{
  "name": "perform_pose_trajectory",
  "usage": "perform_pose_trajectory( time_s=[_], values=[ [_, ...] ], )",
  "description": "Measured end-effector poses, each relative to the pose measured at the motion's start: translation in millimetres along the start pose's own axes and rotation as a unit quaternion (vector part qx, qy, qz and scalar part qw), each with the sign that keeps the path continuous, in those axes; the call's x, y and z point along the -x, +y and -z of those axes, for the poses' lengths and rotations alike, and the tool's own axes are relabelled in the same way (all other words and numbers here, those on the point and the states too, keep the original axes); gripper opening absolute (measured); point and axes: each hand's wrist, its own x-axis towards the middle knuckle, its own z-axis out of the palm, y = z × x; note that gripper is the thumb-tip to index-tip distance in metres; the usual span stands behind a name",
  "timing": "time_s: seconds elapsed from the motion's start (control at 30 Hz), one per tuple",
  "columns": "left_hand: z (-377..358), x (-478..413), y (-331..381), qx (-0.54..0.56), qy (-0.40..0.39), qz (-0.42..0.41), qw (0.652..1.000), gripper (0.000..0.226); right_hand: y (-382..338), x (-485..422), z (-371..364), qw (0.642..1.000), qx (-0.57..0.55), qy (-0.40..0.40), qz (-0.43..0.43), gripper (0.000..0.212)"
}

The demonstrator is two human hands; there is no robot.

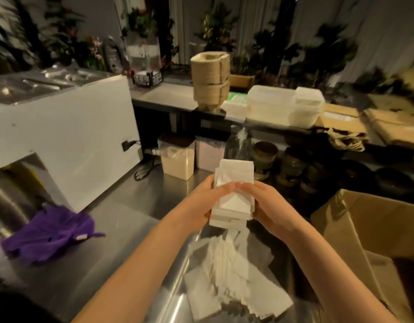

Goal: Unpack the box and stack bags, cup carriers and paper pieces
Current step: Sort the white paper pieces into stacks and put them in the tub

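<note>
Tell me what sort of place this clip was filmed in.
Probably a café or takeaway prep area: a stainless steel counter, a stack of pulp cup carriers and stacked plastic containers on the back ledge. The left hand and right hand hold a stack of paper pieces.

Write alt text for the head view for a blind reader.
The left hand and right hand hold a paper stack over a steel counter, above loose paper pieces. A box stands open at right, a purple cloth lies at left, cup carriers are stacked on the shelf behind.
</note>
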Motion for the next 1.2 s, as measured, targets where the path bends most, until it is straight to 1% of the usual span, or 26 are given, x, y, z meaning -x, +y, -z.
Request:
perform_pose_trajectory(
  time_s=[0.17, 0.27, 0.37, 0.5, 0.57, 0.67, 0.77, 0.9, 0.97, 1.0, 1.07, 1.1, 1.13, 1.17, 1.2],
  values=[
    [-8.2, -42.0, 35.1, -0.037, -0.056, 0.006, 0.998, 0.047, -32.4, -22.8, 24.6, 0.997, 0.013, 0.062, 0.042, 0.023],
    [-14.8, -67.0, 56.4, -0.079, -0.065, 0.011, 0.995, 0.041, -51.8, -40.3, 41.6, 0.994, 0.047, 0.090, 0.050, 0.027],
    [-25.6, -92.2, 85.7, -0.113, -0.072, 0.002, 0.991, 0.035, -77.9, -59.2, 60.1, 0.993, 0.050, 0.104, 0.041, 0.028],
    [-37.5, -132.5, 126.3, -0.112, -0.075, 0.010, 0.991, 0.034, -116.6, -90.2, 86.0, 0.991, 0.059, 0.109, 0.048, 0.024],
    [-44.0, -152.9, 143.5, -0.113, -0.072, 0.009, 0.991, 0.034, -135.4, -108.1, 99.4, 0.988, 0.075, 0.126, 0.042, 0.023],
    [-54.4, -182.0, 168.5, -0.110, -0.060, 0.005, 0.992, 0.024, -164.2, -134.5, 118.3, 0.983, 0.093, 0.158, 0.029, 0.017],
    [-65.7, -208.6, 191.6, -0.117, -0.043, 0.006, 0.992, 0.014, -188.5, -157.0, 134.4, 0.974, 0.141, 0.170, 0.040, 0.013],
    [-72.5, -251.6, 209.7, -0.135, -0.023, -0.004, 0.991, 0.025, -210.6, -181.2, 151.7, 0.953, 0.237, 0.172, 0.071, 0.013],
    [-74.4, -273.7, 211.4, -0.133, -0.013, -0.007, 0.991, 0.023, -217.9, -195.5, 160.4, 0.928, 0.318, 0.176, 0.080, 0.012],
    [-74.6, -284.5, 211.0, -0.133, -0.006, -0.007, 0.991, 0.020, -219.5, -204.6, 164.5, 0.907, 0.368, 0.189, 0.084, 0.017],
    [-75.2, -303.9, 209.3, -0.142, 0.004, -0.004, 0.990, 0.011, -220.2, -224.2, 171.5, 0.850, 0.466, 0.231, 0.088, 0.049],
    [-75.6, -311.5, 208.6, -0.148, 0.010, 0.002, 0.989, 0.008, -220.1, -232.3, 173.3, 0.816, 0.512, 0.251, 0.096, 0.062],
    [-75.7, -319.6, 207.5, -0.161, 0.016, 0.008, 0.987, 0.009, -219.2, -239.3, 174.1, 0.779, 0.559, 0.260, 0.112, 0.068],
    [-76.0, -326.9, 205.9, -0.177, 0.016, 0.018, 0.984, 0.015, -218.0, -246.4, 176.1, 0.746, 0.603, 0.254, 0.127, 0.068],
    [-76.7, -334.4, 204.6, -0.195, 0.016, 0.029, 0.980, 0.023, -216.9, -251.0, 177.0, 0.718, 0.640, 0.240, 0.136, 0.063]
  ],
)
